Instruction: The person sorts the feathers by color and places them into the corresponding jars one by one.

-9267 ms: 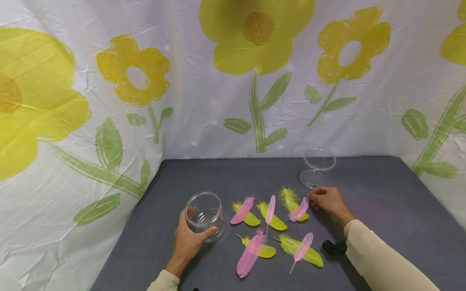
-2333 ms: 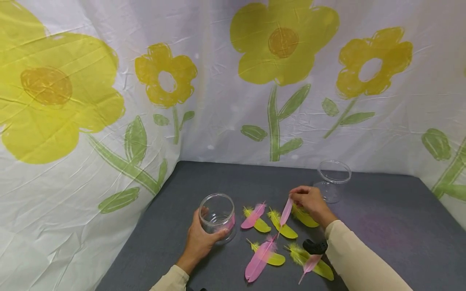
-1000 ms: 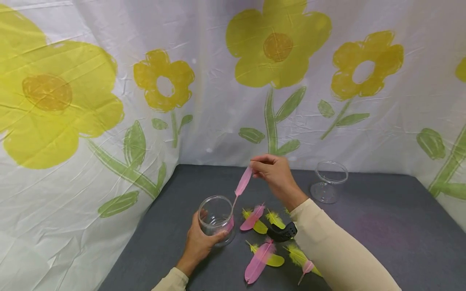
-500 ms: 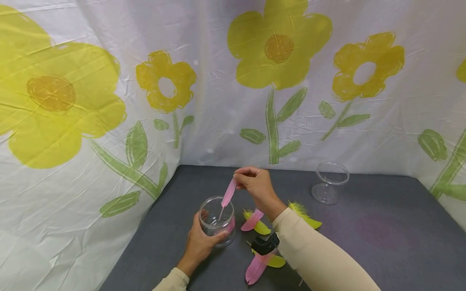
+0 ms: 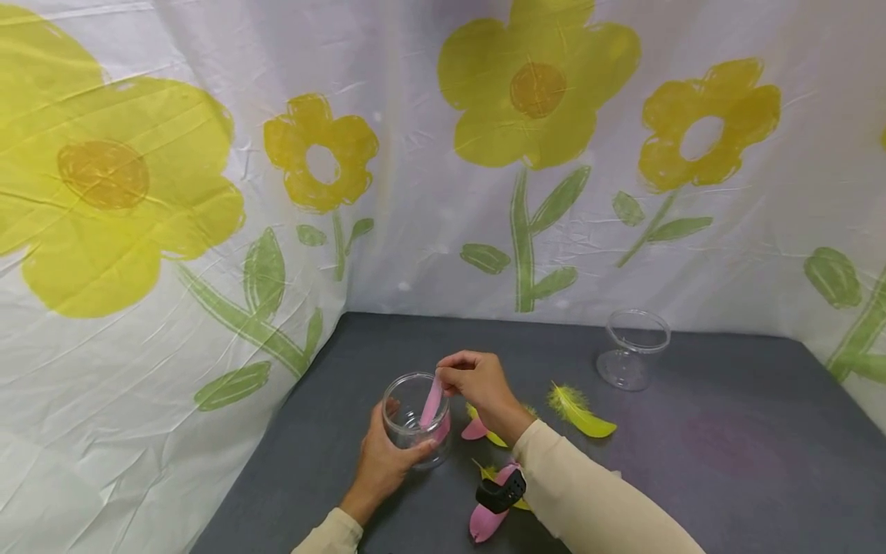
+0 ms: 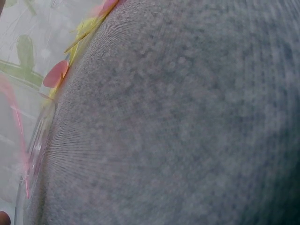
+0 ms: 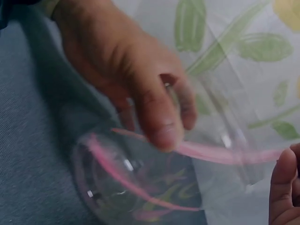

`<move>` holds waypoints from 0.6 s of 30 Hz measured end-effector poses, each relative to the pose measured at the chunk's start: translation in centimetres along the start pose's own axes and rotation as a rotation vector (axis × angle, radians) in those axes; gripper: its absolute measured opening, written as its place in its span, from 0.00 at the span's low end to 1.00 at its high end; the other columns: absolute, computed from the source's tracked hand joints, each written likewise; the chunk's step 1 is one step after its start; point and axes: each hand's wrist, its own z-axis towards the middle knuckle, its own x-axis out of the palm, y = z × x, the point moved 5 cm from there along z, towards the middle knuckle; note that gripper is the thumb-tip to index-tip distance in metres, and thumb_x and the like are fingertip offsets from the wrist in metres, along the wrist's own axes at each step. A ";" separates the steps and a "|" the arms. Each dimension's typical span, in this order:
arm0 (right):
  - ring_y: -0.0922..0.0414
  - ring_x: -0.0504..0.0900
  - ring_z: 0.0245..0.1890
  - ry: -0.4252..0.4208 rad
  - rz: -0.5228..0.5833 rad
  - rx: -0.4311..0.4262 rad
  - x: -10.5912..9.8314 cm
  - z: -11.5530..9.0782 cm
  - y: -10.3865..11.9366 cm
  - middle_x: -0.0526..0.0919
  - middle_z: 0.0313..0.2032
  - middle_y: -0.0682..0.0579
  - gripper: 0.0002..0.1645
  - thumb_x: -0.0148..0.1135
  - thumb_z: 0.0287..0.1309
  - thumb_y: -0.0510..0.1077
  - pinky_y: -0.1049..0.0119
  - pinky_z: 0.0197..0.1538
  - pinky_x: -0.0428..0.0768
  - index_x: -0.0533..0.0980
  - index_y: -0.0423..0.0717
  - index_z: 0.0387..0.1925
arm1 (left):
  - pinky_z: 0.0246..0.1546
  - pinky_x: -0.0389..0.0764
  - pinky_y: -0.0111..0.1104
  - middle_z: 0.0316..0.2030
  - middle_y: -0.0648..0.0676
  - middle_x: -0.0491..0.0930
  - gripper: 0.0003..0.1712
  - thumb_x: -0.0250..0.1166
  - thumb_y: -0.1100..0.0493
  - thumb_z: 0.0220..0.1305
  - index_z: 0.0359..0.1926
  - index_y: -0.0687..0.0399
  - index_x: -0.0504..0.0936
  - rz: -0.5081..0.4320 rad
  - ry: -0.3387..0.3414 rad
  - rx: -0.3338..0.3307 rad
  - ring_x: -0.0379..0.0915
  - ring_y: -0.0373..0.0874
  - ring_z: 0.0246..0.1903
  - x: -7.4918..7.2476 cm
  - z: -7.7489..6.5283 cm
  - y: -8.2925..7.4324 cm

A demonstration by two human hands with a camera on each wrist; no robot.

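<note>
My left hand (image 5: 388,460) grips a clear round jar (image 5: 408,433) by its side, thumb along the front wall. Between the thumb and fingers of my right hand (image 5: 484,388) is a pink feather (image 5: 431,404), its lower part inside the jar's mouth. A second pink feather (image 7: 122,180) shows inside the jar in the right wrist view. Just right of the jar lie a pink feather (image 5: 476,429) and a yellow feather (image 5: 497,440), partly covered by my right hand. Nearer me, another pink feather (image 5: 487,523) crosses a yellow one under my right wrist.
A lone yellow feather (image 5: 581,413) lies right of my right wrist. Behind it, near the back edge of the grey tabletop (image 5: 727,415), stands a second clear container (image 5: 638,350) with a wide rim. A flower-printed curtain (image 5: 415,254) closes the back and sides.
My right hand has lifted a pink feather off the table, carried it left, and lowered it into the jar. The rightmost yellow feather no longer has a pink one on it.
</note>
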 end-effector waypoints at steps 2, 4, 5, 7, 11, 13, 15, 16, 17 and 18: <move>0.53 0.81 0.28 0.022 -0.036 0.003 0.0 -0.1 -0.5 0.83 0.32 0.44 0.06 0.67 0.57 0.35 0.59 0.36 0.83 0.83 0.35 0.36 | 0.59 0.64 0.55 0.61 0.63 0.69 0.59 0.83 0.49 0.35 0.65 0.63 0.61 0.008 -0.005 0.001 0.66 0.59 0.59 0.0 0.0 0.0; 0.53 0.81 0.27 0.039 -0.061 -0.003 0.1 -0.1 -0.8 0.83 0.31 0.44 0.06 0.67 0.56 0.34 0.60 0.35 0.82 0.83 0.35 0.36 | 0.59 0.64 0.55 0.61 0.64 0.69 0.59 0.83 0.49 0.36 0.65 0.63 0.61 0.011 -0.003 0.005 0.66 0.59 0.59 0.1 0.0 0.0; 0.54 0.81 0.27 0.044 -0.070 -0.006 0.1 -0.1 -1.0 0.83 0.30 0.44 0.06 0.67 0.56 0.34 0.60 0.34 0.82 0.83 0.35 0.36 | 0.59 0.64 0.55 0.61 0.63 0.69 0.59 0.83 0.48 0.36 0.66 0.63 0.60 0.013 -0.001 0.004 0.66 0.59 0.59 0.1 0.0 -0.1; 0.54 0.81 0.26 0.053 -0.080 -0.016 0.1 -0.2 -1.1 0.83 0.30 0.45 0.05 0.67 0.56 0.34 0.61 0.34 0.82 0.83 0.36 0.35 | 0.59 0.64 0.55 0.62 0.63 0.69 0.60 0.83 0.48 0.36 0.66 0.62 0.60 0.014 0.002 -0.003 0.66 0.59 0.59 0.1 0.1 0.0; 0.53 0.81 0.26 0.061 -0.086 -0.024 0.1 -0.2 -1.2 0.83 0.30 0.45 0.04 0.67 0.56 0.34 0.61 0.33 0.82 0.83 0.37 0.34 | 0.60 0.63 0.55 0.62 0.63 0.68 0.60 0.83 0.48 0.37 0.66 0.63 0.59 0.006 0.012 -0.006 0.65 0.59 0.60 0.1 0.1 0.0; 0.53 0.81 0.27 0.064 -0.091 -0.023 0.1 -0.3 -1.3 0.83 0.30 0.45 0.04 0.68 0.55 0.35 0.61 0.33 0.82 0.83 0.37 0.34 | 0.60 0.63 0.55 0.62 0.64 0.68 0.60 0.83 0.48 0.37 0.66 0.63 0.59 0.008 0.012 -0.004 0.65 0.60 0.60 0.1 0.0 0.1; 0.53 0.81 0.27 0.067 -0.095 -0.023 0.1 -0.3 -1.3 0.83 0.30 0.45 0.05 0.68 0.55 0.36 0.61 0.34 0.82 0.83 0.37 0.35 | 0.60 0.63 0.55 0.62 0.64 0.68 0.59 0.83 0.48 0.37 0.66 0.63 0.59 0.013 0.011 -0.002 0.65 0.60 0.60 0.1 0.0 0.1; 0.53 0.81 0.27 0.070 -0.096 -0.022 0.1 -0.3 -1.3 0.83 0.30 0.45 0.05 0.69 0.55 0.36 0.61 0.34 0.82 0.83 0.38 0.35 | 0.59 0.63 0.56 0.62 0.64 0.68 0.59 0.83 0.48 0.37 0.66 0.63 0.60 0.017 0.009 0.003 0.66 0.60 0.60 0.1 0.0 0.0; 0.53 0.81 0.28 0.073 -0.096 -0.020 0.0 -0.4 -1.3 0.83 0.31 0.46 0.06 0.69 0.55 0.36 0.61 0.34 0.82 0.83 0.38 0.35 | 0.59 0.63 0.55 0.62 0.64 0.68 0.59 0.83 0.48 0.36 0.66 0.63 0.60 0.020 0.008 0.004 0.66 0.60 0.60 0.1 0.0 0.0; 0.52 0.81 0.28 0.080 -0.090 -0.017 0.0 -0.4 -1.2 0.83 0.31 0.45 0.07 0.69 0.55 0.36 0.61 0.35 0.82 0.83 0.37 0.36 | 0.59 0.63 0.55 0.62 0.64 0.69 0.59 0.83 0.48 0.36 0.66 0.63 0.60 0.024 0.005 0.006 0.66 0.60 0.59 0.1 0.0 0.0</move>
